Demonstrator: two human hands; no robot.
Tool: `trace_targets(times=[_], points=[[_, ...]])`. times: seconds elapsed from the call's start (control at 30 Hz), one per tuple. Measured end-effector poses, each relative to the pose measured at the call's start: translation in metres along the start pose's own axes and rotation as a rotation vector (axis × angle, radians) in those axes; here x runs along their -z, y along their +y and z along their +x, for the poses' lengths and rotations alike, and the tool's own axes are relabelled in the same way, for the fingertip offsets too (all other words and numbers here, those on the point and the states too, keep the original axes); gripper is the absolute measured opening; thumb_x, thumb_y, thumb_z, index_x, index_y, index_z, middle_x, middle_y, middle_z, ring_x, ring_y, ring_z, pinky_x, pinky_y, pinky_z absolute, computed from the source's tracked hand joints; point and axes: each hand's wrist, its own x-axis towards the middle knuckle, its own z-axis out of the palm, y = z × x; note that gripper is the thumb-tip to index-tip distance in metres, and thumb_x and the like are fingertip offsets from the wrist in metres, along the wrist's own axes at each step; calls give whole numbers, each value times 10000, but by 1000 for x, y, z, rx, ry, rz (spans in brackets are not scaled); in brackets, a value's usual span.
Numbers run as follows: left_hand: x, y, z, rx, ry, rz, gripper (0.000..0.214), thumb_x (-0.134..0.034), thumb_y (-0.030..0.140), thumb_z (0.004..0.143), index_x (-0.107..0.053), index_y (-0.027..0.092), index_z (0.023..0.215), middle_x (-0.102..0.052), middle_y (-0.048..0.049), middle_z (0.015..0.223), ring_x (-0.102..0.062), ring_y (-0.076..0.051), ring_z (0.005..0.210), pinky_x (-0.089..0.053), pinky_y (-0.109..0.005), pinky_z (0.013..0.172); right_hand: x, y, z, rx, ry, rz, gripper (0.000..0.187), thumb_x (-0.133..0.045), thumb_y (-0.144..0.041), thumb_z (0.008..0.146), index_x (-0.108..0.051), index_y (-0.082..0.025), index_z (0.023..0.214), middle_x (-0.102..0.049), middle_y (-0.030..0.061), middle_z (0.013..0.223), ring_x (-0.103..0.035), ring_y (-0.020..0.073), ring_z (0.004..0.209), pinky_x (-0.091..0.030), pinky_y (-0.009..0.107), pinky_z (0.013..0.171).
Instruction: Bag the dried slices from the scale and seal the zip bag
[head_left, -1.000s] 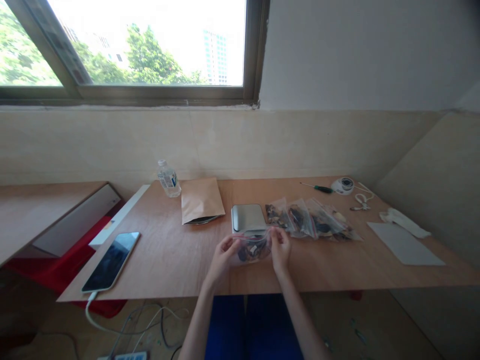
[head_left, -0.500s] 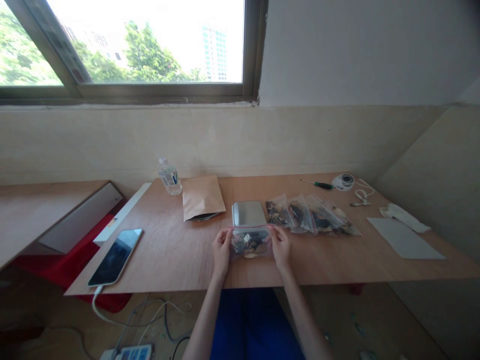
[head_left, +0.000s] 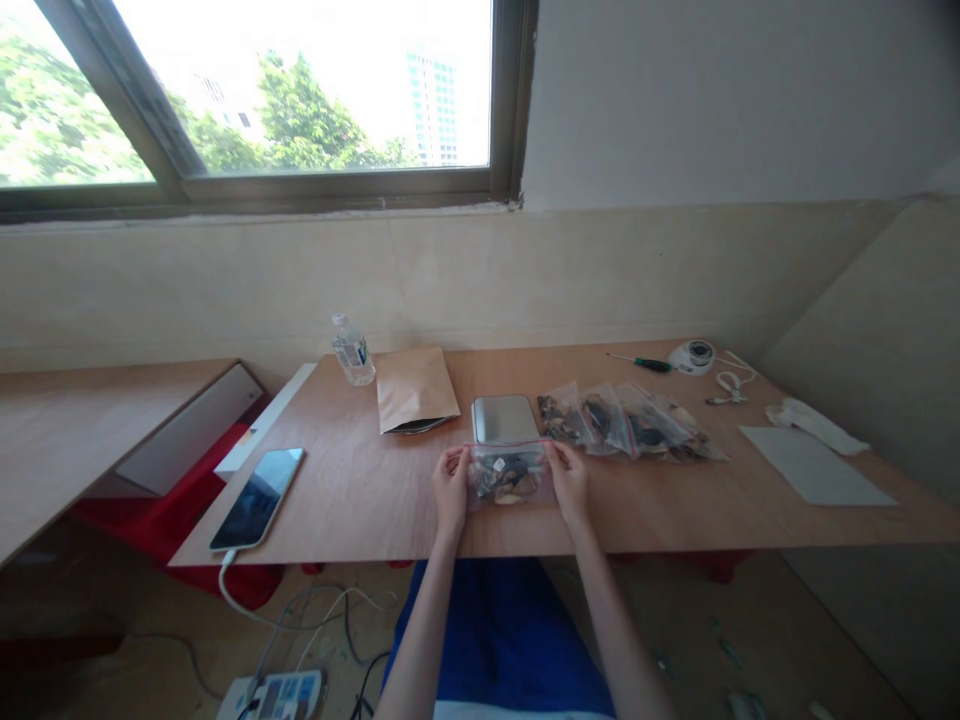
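Both my hands hold a small clear zip bag [head_left: 510, 474] with a red seal strip and dark and pale bits inside, just above the wooden table [head_left: 360, 500]. My left hand [head_left: 451, 488] pinches the bag's left top corner. My right hand [head_left: 568, 478] pinches its right top corner. Right behind the bag sits a small silver scale [head_left: 504, 418]. A row of several filled zip bags [head_left: 626, 428] lies to the right of the scale.
A brown paper pouch [head_left: 415, 388] and a water bottle [head_left: 352, 350] stand at the back left. A phone [head_left: 257, 484] on a white cable lies at the left edge. A screwdriver [head_left: 642, 363], a tape roll [head_left: 694, 355] and a grey sheet [head_left: 816, 466] lie to the right.
My hands have drawn the bag taut and flat between them, with the seal strip straight across the top. The camera has shifted slightly, so the table looks farther right.
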Motion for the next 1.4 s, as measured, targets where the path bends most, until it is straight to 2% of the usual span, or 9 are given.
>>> trace_targets(times=[0.17, 0.4, 0.63, 0.83, 0.97, 1.1, 1.17, 1.4], points=[[2, 3, -1, 18, 6, 17, 280, -610, 383, 765, -651, 118, 847, -678, -58, 774, -630, -164, 736, -467, -245, 679, 0, 3, -1, 63, 21, -102, 476, -485, -574, 782, -642, -139, 894, -669, 59, 692, -585, 169, 574, -465, 274, 554], [3, 2, 0, -10, 29, 59, 283, -632, 389, 740, -673, 122, 823, -683, -60, 791, -618, -163, 755, -455, -245, 699, -1, 3, -2, 138, 24, -158, 445, -452, -560, 813, -607, -155, 913, -689, 98, 811, -637, 208, 741, -481, 308, 677], [3, 3, -2, 5, 14, 63, 302, -625, 401, 746, -669, 117, 837, -683, -66, 799, -615, -161, 750, -450, -249, 700, -1, 1, -4, 152, 56, -167, 444, -457, -557, 813, -611, -150, 902, -689, 108, 824, -642, 214, 772, -478, 315, 697], [1, 8, -4, -8, 3, 55, 287, -608, 404, 763, -642, 128, 834, -659, -50, 786, -605, -147, 732, -455, -234, 679, -1, 0, -3, 149, 68, -130, 425, -472, -545, 805, -616, -154, 887, -678, 79, 774, -630, 200, 737, -479, 302, 678], [-1, 9, -5, 47, -71, -24, 303, -637, 406, 737, -637, 141, 883, -662, -43, 803, -606, -136, 715, -457, -222, 653, 0, -5, -3, 99, 16, -61, 415, -495, -534, 798, -624, -152, 900, -671, 61, 730, -621, 190, 680, -485, 293, 633], [-3, 4, -3, 79, -116, -86, 355, -693, 381, 683, -648, 133, 933, -682, -70, 856, -624, -163, 783, -471, -249, 718, 1, -11, -5, 72, -82, -24, 389, -562, -508, 766, -648, -156, 908, -693, 74, 812, -641, 211, 769, -503, 322, 702], [-2, 2, -2, 91, -116, -91, 361, -693, 377, 684, -655, 126, 940, -686, -78, 861, -627, -171, 785, -472, -258, 722, 0, -11, -5, 61, -92, -14, 390, -568, -507, 761, -652, -155, 908, -697, 77, 826, -645, 215, 785, -507, 333, 721], [2, 4, -3, 51, -151, -18, 256, -650, 373, 724, -696, 142, 822, -687, -61, 829, -614, -170, 792, -450, -252, 722, -2, -7, -5, 57, -93, -15, 362, -561, -490, 776, -657, -158, 882, -698, 79, 809, -648, 209, 774, -507, 336, 732]])
